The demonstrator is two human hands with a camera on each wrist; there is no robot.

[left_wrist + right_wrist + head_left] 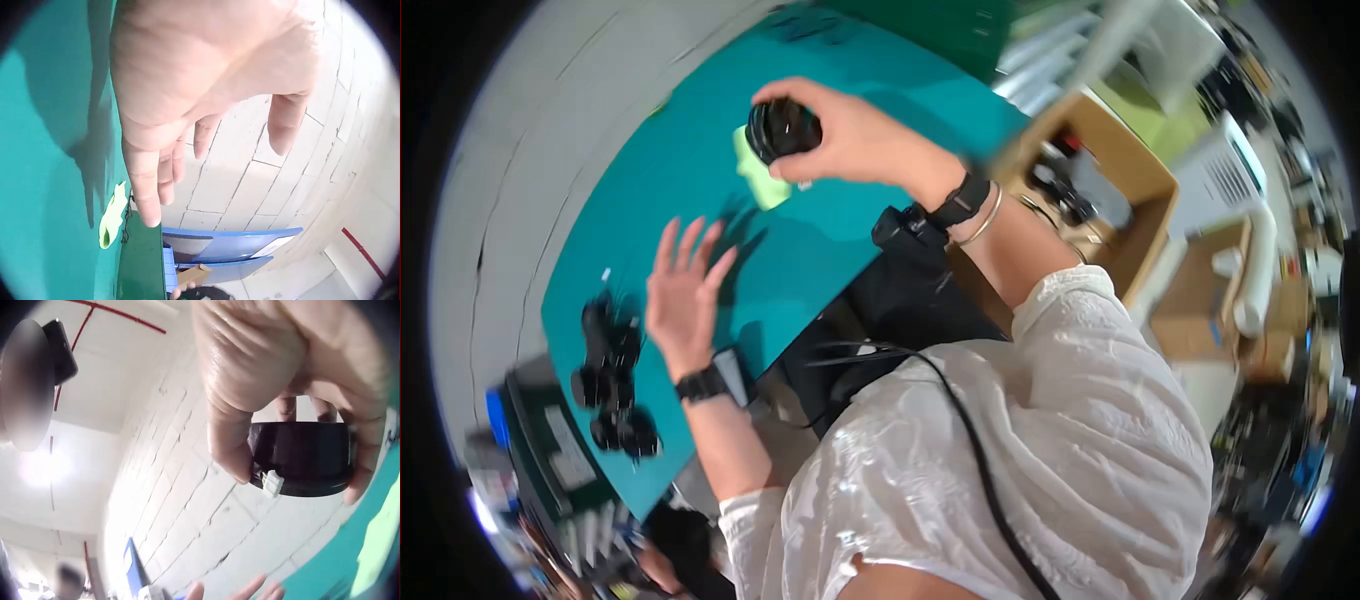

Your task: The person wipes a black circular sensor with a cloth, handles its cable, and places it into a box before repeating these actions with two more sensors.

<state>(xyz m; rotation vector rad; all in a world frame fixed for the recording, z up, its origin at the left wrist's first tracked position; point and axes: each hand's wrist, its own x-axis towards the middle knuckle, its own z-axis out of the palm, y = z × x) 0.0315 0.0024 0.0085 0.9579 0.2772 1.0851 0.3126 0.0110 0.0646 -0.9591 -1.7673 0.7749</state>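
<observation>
My right hand [855, 135] grips a round, glossy black part [785, 130] by its sides, thumb opposite the fingers, above the teal table [830, 235]. Seen from the right wrist, the black part [303, 456] is a short cylinder with a small white connector [272, 484] at its lower edge. Beneath it on the table lies a pale green, limp piece [762, 183], partly covered by the hand. My left hand [685, 300] hovers over the table's left side, fingers spread and holding nothing; the left wrist view shows its bare palm [206, 69].
Several black round parts [612, 385] with wires lie at the table's left end. A cardboard box [1135, 165] with black items stands to the right. A dark green crate [555, 450] is beyond the left edge, and a white brick wall [510, 150] runs along the far side.
</observation>
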